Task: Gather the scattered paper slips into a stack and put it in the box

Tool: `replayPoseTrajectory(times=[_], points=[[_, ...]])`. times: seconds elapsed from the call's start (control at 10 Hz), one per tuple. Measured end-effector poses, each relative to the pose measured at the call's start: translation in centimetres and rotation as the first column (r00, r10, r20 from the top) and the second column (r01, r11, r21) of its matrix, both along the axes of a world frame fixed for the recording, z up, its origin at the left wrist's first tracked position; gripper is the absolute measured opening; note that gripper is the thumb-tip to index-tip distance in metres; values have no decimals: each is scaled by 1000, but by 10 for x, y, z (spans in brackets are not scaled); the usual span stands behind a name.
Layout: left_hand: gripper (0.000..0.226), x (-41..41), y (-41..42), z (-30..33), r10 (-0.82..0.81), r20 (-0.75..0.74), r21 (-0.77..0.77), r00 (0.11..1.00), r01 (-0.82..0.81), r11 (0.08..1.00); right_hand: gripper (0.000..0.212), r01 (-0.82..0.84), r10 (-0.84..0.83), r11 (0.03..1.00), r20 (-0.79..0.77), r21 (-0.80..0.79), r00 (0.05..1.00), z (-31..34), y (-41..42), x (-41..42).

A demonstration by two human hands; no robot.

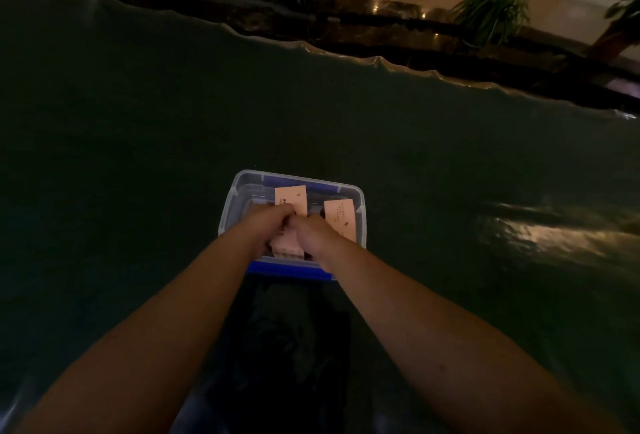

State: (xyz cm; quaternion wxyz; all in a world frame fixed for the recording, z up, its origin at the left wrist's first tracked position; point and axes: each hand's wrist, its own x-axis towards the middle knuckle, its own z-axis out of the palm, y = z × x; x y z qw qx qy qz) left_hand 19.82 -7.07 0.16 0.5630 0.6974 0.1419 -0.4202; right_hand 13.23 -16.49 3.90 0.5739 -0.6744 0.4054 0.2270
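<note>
Dim green tabletop point(138, 156); at lower centre of frame, left hand point(268, 225) and right hand point(317, 236) grasp a stack of paper slips point(285, 243) inside the clear box point(360, 201); placing appears underway; next, let go cleanly.

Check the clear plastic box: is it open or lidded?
Open. The box has no lid on; both hands reach inside among pink slips.

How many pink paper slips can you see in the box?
3. One slip at the box's far side, one slip on the right, and one slip between the left hand and right hand. More may be hidden beneath the hands.
</note>
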Motion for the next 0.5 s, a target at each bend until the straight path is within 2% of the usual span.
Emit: replayPoseTrajectory(times=[0.1, 0.2, 0.4, 0.5], points=[[11, 0, -1, -4, 3, 0, 12, 1000, -3, 1000, 39, -34, 32, 998, -26, -55, 999, -1, 2, 1], [11, 0, -3, 0, -19, 17, 59, 1000, 18, 998, 30, -134, 124, 979, -79, -151, 989, 4, 2, 2], [8, -7, -7, 10, -14, 98, 100, 995, 4, 995, 26, -125, 131, 984, 38, -129, 991, 11, -3, -17], [6, -11, -4, 25, -30, 208, 136, 978, 1, 991, 10, -139, 160, 980, 145, -143, 976, 21, -16, -32]])
